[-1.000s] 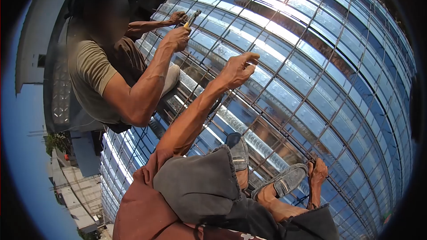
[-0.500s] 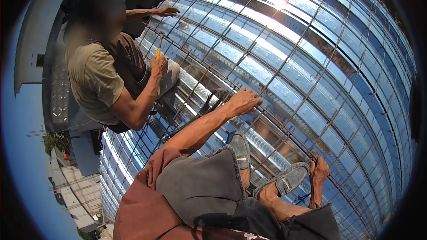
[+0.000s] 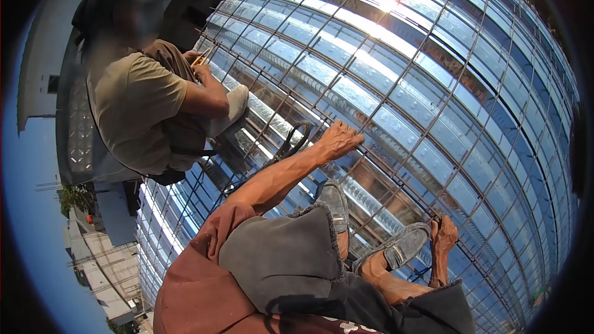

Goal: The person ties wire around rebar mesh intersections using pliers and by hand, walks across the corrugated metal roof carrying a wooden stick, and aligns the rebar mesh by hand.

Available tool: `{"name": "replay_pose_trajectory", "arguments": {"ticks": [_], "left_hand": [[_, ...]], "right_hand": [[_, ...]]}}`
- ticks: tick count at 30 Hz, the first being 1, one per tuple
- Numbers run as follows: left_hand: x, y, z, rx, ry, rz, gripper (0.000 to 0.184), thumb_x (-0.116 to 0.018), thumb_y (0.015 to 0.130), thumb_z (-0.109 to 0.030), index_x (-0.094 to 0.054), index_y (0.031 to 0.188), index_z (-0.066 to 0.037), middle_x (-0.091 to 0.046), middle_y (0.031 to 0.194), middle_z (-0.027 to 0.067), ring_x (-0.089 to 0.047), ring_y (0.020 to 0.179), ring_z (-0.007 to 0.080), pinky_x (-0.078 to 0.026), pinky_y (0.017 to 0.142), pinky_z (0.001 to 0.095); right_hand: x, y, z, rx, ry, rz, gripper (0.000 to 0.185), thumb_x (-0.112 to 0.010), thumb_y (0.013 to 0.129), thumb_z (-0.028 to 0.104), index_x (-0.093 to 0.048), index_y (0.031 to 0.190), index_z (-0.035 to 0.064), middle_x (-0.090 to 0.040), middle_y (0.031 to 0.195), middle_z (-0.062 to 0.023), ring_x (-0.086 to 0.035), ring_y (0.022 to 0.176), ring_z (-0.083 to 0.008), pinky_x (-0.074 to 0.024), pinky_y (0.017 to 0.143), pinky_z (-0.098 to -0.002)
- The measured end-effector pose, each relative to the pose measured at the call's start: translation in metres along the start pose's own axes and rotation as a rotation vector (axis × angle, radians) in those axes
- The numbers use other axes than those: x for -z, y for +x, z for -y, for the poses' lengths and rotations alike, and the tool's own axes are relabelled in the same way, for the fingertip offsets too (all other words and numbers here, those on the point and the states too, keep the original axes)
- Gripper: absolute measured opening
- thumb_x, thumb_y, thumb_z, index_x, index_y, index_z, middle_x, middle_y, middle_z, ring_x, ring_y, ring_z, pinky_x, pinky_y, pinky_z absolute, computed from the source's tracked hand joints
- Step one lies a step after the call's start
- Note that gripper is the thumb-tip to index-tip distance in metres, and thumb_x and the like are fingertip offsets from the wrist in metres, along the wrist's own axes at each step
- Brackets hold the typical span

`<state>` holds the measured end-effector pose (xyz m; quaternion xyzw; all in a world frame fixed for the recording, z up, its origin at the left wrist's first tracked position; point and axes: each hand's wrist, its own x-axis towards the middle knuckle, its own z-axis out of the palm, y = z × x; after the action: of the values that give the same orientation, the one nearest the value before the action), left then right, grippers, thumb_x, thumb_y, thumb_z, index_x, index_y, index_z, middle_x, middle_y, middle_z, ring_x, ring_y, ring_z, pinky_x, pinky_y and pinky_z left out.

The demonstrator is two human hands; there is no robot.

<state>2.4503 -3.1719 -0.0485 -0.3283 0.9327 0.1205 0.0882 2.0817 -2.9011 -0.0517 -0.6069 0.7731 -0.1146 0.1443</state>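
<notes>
My left hand [image 3: 339, 140] is closed around a reinforcing bar, its fingers curled over the bar from above. Farther right, beside my shoe, my right hand [image 3: 443, 233] also grips the bars, its fingertips partly hidden at the rod. Both hands are on the same line of the rusty rebar mesh [image 3: 396, 180], which lies over shiny corrugated metal decking [image 3: 371, 111]. My grey shoes [image 3: 406, 245] stand on this grid between my hands. A dark looped cord or wire bundle [image 3: 297, 139] lies left of my left hand.
Another person [image 3: 145, 99] crouches at the left, holding yellow-handled pliers [image 3: 199, 60] at the edge of the mesh. Rebar continues across the decking to the right. Beyond the edge at lower left, buildings [image 3: 111, 260] show far below.
The other person has drawn both hands together at the pliers and leaned left; earlier one hand reached out over the mesh. My hands have hardly moved.
</notes>
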Motion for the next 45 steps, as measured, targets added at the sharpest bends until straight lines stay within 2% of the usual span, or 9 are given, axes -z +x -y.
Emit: {"name": "replay_pose_trajectory", "arguments": {"ticks": [9, 20, 30, 34, 35, 39, 41, 45], "left_hand": [[0.001, 0.002, -0.002, 0.027, 0.055, 0.002, 0.012, -0.056, 0.087, -0.02, -0.06, 0.096, -0.013, -0.062, 0.085, 0.0092, -0.061, 0.082, 0.0253, -0.041, 0.075, 0.0381], [0.006, 0.003, 0.0, 0.023, -0.07, 0.018, 0.01, -0.06, 0.085, -0.021, -0.058, 0.092, -0.014, -0.062, 0.081, 0.0085, -0.06, 0.084, 0.0266, -0.038, 0.075, 0.039], [-0.001, 0.004, 0.001, 0.017, -0.04, 0.002, 0.011, -0.061, 0.084, -0.02, -0.061, 0.093, -0.013, -0.062, 0.081, 0.0086, -0.061, 0.086, 0.0262, -0.039, 0.075, 0.0394], [0.008, 0.001, 0.001, -0.013, -0.082, -0.04, 0.01, -0.059, 0.084, -0.017, -0.062, 0.093, -0.013, -0.064, 0.082, 0.0095, -0.063, 0.088, 0.0249, -0.04, 0.076, 0.0399], [0.003, 0.007, 0.001, 0.026, -0.038, 0.046, 0.011, -0.059, 0.084, -0.017, -0.062, 0.094, -0.013, -0.065, 0.082, 0.0093, -0.063, 0.089, 0.0252, -0.04, 0.075, 0.0407], [0.003, 0.006, 0.008, -0.082, -0.053, -0.118, 0.007, -0.053, 0.085, -0.014, -0.058, 0.088, -0.012, -0.06, 0.075, 0.0085, -0.061, 0.079, 0.0277, -0.039, 0.073, 0.0422], [0.002, 0.004, 0.01, -0.094, -0.066, 0.015, 0.007, -0.052, 0.086, -0.014, -0.057, 0.09, -0.012, -0.06, 0.075, 0.0086, -0.061, 0.079, 0.0282, -0.039, 0.072, 0.0418], [0.008, 0.003, 0.006, -0.081, -0.11, -0.002, 0.008, -0.05, 0.086, -0.013, -0.057, 0.09, -0.012, -0.062, 0.078, 0.009, -0.062, 0.083, 0.0285, -0.04, 0.073, 0.0422]], "right_hand": [[0.001, 0.001, 0.003, -0.016, 0.017, 0.003, 0.026, -0.071, 0.077, 0.018, -0.051, 0.079, 0.0028, -0.055, 0.075, -0.0148, -0.055, 0.074, -0.0348, -0.0393, 0.067, -0.0424], [0.003, 0.004, 0.005, 0.01, 0.015, 0.014, 0.023, -0.072, 0.076, 0.015, -0.052, 0.081, 0.0031, -0.055, 0.076, -0.015, -0.055, 0.073, -0.0348, -0.0402, 0.067, -0.0417], [-0.001, 0.003, 0.001, 0.009, 0.01, 0.007, 0.021, -0.072, 0.076, 0.015, -0.056, 0.084, 0.0038, -0.056, 0.076, -0.0142, -0.054, 0.072, -0.0343, -0.0412, 0.068, -0.0418], [0.001, -0.002, -0.003, 0.017, -0.004, 0.039, 0.023, -0.074, 0.073, 0.017, -0.055, 0.08, 0.0043, -0.056, 0.076, -0.0143, -0.054, 0.073, -0.0343, -0.0416, 0.068, -0.0427], [-0.001, 0.002, 0.002, 0.008, 0.008, -0.012, 0.025, -0.075, 0.073, 0.018, -0.055, 0.078, 0.0043, -0.056, 0.075, -0.0144, -0.054, 0.074, -0.0345, -0.0416, 0.068, -0.0429], [0.005, 0.001, 0.002, -0.015, 0.008, 0.0, 0.028, -0.076, 0.072, 0.019, -0.051, 0.076, 0.005, -0.053, 0.073, -0.0144, -0.053, 0.072, -0.0354, -0.0397, 0.067, -0.044], [0.001, 0.001, -0.001, -0.006, 0.054, 0.03, 0.028, -0.074, 0.074, 0.018, -0.049, 0.074, 0.0054, -0.051, 0.072, -0.0145, -0.051, 0.071, -0.0355, -0.0371, 0.064, -0.0444], [0.002, -0.001, -0.001, 0.014, 0.042, 0.02, 0.029, -0.075, 0.073, 0.018, -0.049, 0.074, 0.0052, -0.051, 0.071, -0.0148, -0.051, 0.069, -0.0355, -0.0371, 0.063, -0.0439]]}}
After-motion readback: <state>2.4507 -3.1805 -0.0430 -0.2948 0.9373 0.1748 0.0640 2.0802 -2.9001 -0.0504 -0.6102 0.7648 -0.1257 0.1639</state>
